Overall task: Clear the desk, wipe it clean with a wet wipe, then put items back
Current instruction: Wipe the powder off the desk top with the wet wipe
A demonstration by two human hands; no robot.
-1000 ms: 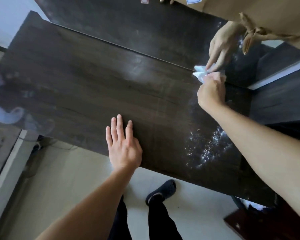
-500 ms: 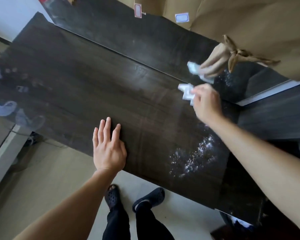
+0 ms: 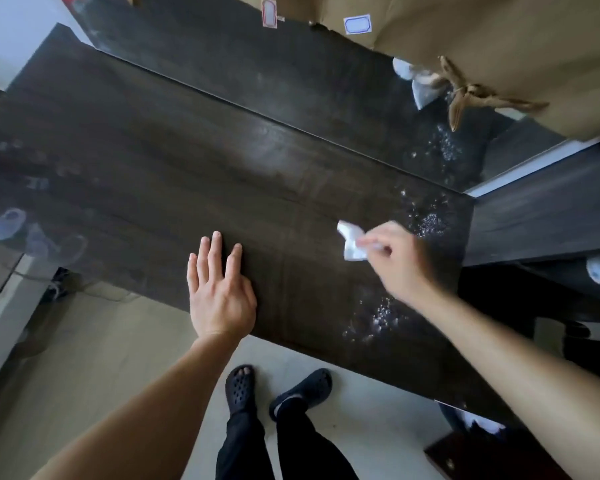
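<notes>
Left hand (image 3: 219,292) flat, fingers (image 3: 216,252) spread; right hand (image 3: 400,263) pinched shut (motion-blurred), arm outstretched.

Wet wipe (image 3: 352,241) on desk (image 3: 153,174), right

The left hand (image 3: 219,292) lies flat, fingers spread, on the dark desk (image 3: 146,174) at its near edge. The right hand (image 3: 400,263) pinches a crumpled white wet wipe (image 3: 350,239) against the desk top toward the right end — blurred. White specks (image 3: 378,318) dot the surface near the near edge, more (image 3: 426,221) just beyond the wipe.
</notes>
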